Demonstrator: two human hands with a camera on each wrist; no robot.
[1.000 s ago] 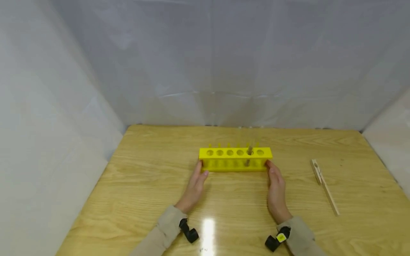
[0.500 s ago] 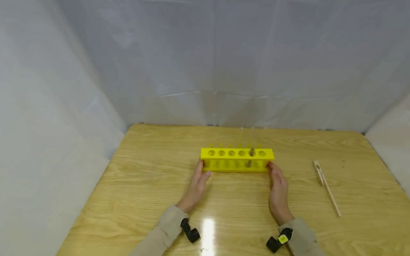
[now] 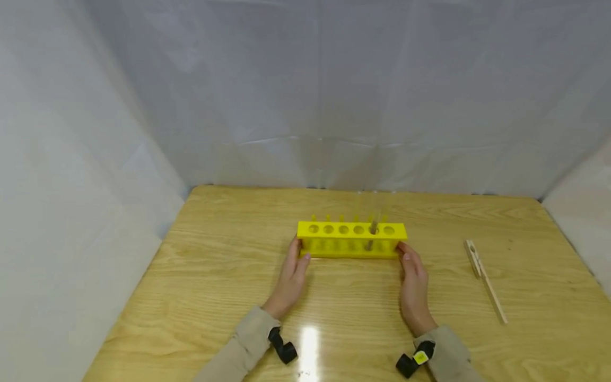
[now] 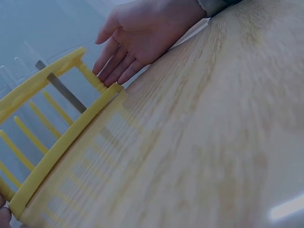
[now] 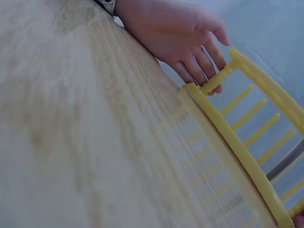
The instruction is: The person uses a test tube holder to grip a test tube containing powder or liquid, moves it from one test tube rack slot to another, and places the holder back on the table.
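Note:
A yellow test tube rack (image 3: 329, 254) stands upright on the table, with a row of holes on top and pegs along its back. A test tube (image 3: 373, 228) with dark grey content sits in the rack, second hole from the right. Faint clear tubes rise close to it. My left hand (image 3: 287, 281) touches the rack's left end, its fingers fairly straight along the end post in the right wrist view. At the opposite end, the extended fingers of my right hand (image 3: 414, 289) reach the other post, seen best in the left wrist view.
A wooden test tube clamp (image 3: 487, 281) lies on the table (image 3: 215, 265) to the right of my right hand. Pale sheeting (image 3: 267, 79) hangs behind the table and along both sides. Black wrist cameras (image 3: 285, 350) sit at both cuffs.

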